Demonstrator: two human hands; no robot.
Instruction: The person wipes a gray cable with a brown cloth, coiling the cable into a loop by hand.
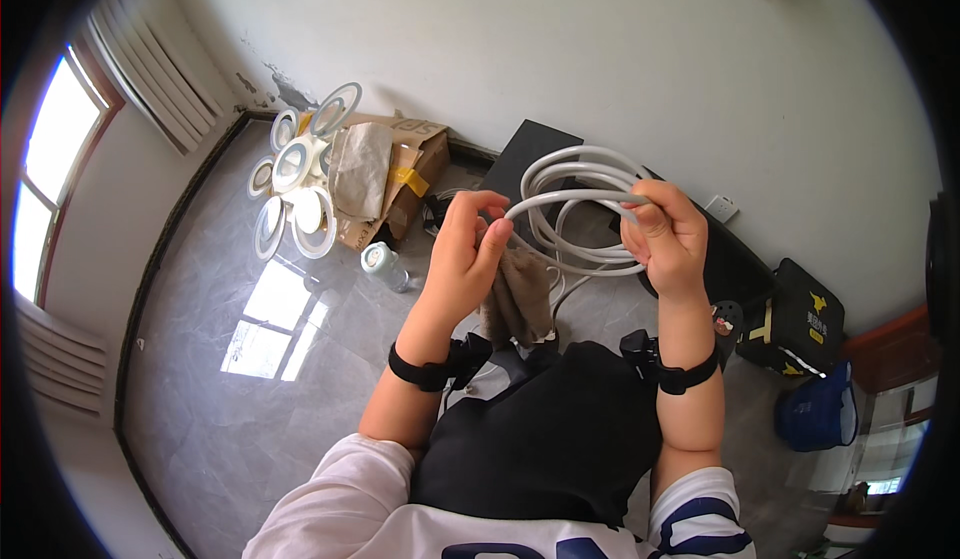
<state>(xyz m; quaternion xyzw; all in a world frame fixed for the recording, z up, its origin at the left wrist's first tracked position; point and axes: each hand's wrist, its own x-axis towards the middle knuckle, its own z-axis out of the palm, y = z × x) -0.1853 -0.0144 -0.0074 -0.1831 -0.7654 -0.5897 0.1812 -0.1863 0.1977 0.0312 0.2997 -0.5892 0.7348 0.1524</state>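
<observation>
A white cable (575,196) is gathered in several loose loops in front of me, held up between my two hands. My left hand (462,259) pinches one strand between thumb and fingers at the left side of the coil. On the right, my right hand (668,239) is closed around the bundled loops, thumb on top. One strand stretches across from hand to hand, while the other loops bulge beyond it. Part of the cable hangs below the coil toward a brown-grey cloth (518,299). Each wrist wears a black band with a small device.
Against the far wall stand an open cardboard box (428,164) and a lamp with several round white discs (292,166). A clear bottle with a pale lid (384,264) is on the tiled floor. Rightward are a black bag (808,314), a blue bag (812,414) and a wall socket (722,209).
</observation>
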